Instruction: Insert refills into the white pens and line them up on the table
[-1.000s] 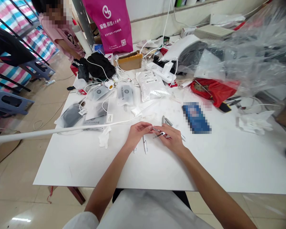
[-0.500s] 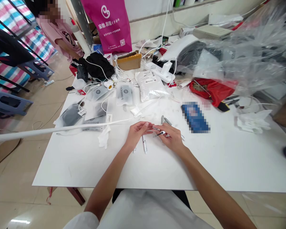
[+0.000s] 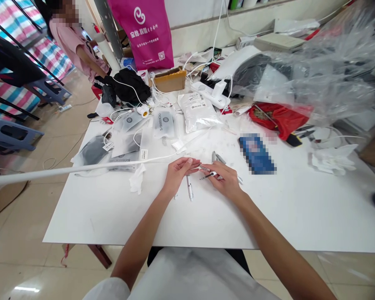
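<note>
Over the white table (image 3: 128, 221), both my hands are close together, fingertips almost meeting. My left hand (image 3: 177, 174) is closed, thumb pressed to the fingers; whatever is in the pinch is too small to make out. My right hand (image 3: 226, 178) grips a slim pen part (image 3: 207, 176) with a dark end and a white collar, pointing left. A small silvery piece (image 3: 203, 168) shows between the fingertips of the two hands. Below them lies a silver-white pen (image 3: 190, 189). More silver pens (image 3: 218, 157) lie behind my right hand, partly covered by it.
A blurred blue item (image 3: 256, 154) lies to the right. Clear-wrapped packets (image 3: 163, 123), a white plastic pouch (image 3: 198, 112), a power strip (image 3: 212, 95) and a red bag (image 3: 278, 118) crowd the back. A white cable (image 3: 112, 165) crosses the left side. A person in pink (image 3: 71, 46) stands beyond.
My hands hold nearly the same pose, with only a slight shift of the fingers around the small piece. The person in pink has turned a little.
</note>
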Demonstrator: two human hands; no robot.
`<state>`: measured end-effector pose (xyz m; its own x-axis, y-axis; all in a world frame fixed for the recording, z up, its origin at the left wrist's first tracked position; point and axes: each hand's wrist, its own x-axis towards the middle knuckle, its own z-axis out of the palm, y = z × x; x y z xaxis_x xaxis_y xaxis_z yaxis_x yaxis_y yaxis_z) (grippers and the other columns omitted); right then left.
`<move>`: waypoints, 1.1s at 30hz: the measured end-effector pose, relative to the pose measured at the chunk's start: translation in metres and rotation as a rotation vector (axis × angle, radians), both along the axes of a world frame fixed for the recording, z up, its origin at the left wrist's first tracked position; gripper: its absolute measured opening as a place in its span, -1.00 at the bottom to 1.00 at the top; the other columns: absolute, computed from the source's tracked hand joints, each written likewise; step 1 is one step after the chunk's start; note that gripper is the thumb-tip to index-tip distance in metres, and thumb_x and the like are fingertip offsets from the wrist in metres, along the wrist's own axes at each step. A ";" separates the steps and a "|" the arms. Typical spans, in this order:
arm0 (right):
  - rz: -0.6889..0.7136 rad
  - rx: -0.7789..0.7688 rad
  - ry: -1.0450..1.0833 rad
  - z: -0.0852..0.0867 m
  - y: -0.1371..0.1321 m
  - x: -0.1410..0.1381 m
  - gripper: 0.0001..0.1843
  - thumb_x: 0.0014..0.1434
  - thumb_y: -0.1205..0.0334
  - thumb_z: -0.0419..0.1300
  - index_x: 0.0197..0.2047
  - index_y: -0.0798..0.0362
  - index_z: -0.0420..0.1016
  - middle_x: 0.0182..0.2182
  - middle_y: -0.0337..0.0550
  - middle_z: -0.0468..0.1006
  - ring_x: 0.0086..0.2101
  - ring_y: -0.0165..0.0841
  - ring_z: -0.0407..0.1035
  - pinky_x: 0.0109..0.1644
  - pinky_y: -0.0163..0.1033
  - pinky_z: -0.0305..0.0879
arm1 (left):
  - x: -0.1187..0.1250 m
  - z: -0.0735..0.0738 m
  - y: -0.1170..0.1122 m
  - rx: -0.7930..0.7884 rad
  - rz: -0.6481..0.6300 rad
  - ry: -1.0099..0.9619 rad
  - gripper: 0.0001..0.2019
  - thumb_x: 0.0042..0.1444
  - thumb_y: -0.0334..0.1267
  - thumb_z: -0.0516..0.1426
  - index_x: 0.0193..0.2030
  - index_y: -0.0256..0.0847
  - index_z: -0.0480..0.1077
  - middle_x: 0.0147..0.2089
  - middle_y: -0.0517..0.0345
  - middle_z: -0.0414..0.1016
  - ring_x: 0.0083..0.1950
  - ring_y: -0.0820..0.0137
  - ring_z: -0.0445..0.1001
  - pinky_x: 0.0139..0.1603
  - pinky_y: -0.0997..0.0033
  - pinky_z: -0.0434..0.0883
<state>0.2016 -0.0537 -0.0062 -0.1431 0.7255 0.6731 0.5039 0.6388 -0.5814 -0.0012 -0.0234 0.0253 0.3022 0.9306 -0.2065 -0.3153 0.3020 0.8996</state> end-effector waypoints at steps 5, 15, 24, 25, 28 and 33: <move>-0.027 0.011 0.000 0.002 0.000 -0.001 -0.67 0.38 0.35 0.31 0.16 -0.14 0.63 -0.38 -0.22 0.54 -0.45 -0.38 0.38 -0.45 -0.24 0.39 | 0.000 0.000 -0.001 0.022 -0.004 0.027 -0.64 0.28 0.04 0.38 -0.05 -0.26 0.64 0.08 -0.17 0.73 0.19 0.00 0.69 0.31 -0.13 0.57; -0.027 0.024 -0.015 0.003 0.001 -0.001 -0.69 0.39 0.36 0.31 0.15 -0.12 0.61 -0.33 -0.19 0.62 -0.46 -0.39 0.36 -0.46 -0.25 0.36 | 0.001 0.001 -0.001 0.013 -0.022 0.047 -0.62 0.27 0.05 0.38 -0.05 -0.26 0.65 0.08 -0.17 0.73 0.16 0.04 0.70 0.31 -0.08 0.57; -0.002 -0.006 -0.011 -0.005 0.000 0.002 -0.67 0.39 0.36 0.26 0.15 -0.13 0.62 -0.35 -0.20 0.58 -0.43 -0.36 0.41 -0.44 -0.24 0.40 | 0.002 -0.001 -0.006 0.294 -0.091 0.259 -0.70 0.27 -0.05 0.37 0.05 -0.13 0.66 0.10 -0.04 0.71 0.16 0.14 0.66 0.33 0.04 0.51; 0.000 -0.014 -0.010 -0.007 0.000 0.002 -0.66 0.39 0.36 0.26 0.16 -0.13 0.62 -0.35 -0.20 0.59 -0.43 -0.35 0.41 -0.44 -0.23 0.41 | 0.002 -0.002 -0.007 0.361 -0.106 0.315 -0.71 0.29 -0.08 0.36 0.09 -0.09 0.66 0.12 -0.01 0.70 0.17 0.15 0.65 0.33 0.06 0.49; -0.005 -0.055 -0.016 -0.009 -0.001 0.003 -0.68 0.40 0.32 0.24 0.16 -0.15 0.61 -0.32 -0.19 0.62 -0.42 -0.34 0.46 -0.44 -0.22 0.44 | 0.002 -0.006 -0.010 0.490 -0.133 0.420 -0.71 0.33 -0.11 0.31 0.15 0.00 0.65 0.11 0.05 0.69 0.14 0.18 0.64 0.28 0.15 0.48; -0.037 -0.111 -0.074 -0.002 0.000 0.004 -0.69 0.47 0.12 0.23 0.22 -0.09 0.51 -0.23 -0.13 0.65 -0.37 -0.32 0.50 -0.39 -0.23 0.47 | -0.003 -0.010 -0.008 0.591 -0.118 0.492 -0.64 0.46 -0.05 0.16 0.29 0.01 0.60 -0.06 0.04 0.67 0.00 0.24 0.60 0.13 0.24 0.49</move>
<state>0.2055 -0.0537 -0.0082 -0.1613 0.8005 0.5772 0.5705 0.5529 -0.6073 -0.0039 -0.0309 0.0149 0.4079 0.8955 0.1781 0.1661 -0.2646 0.9499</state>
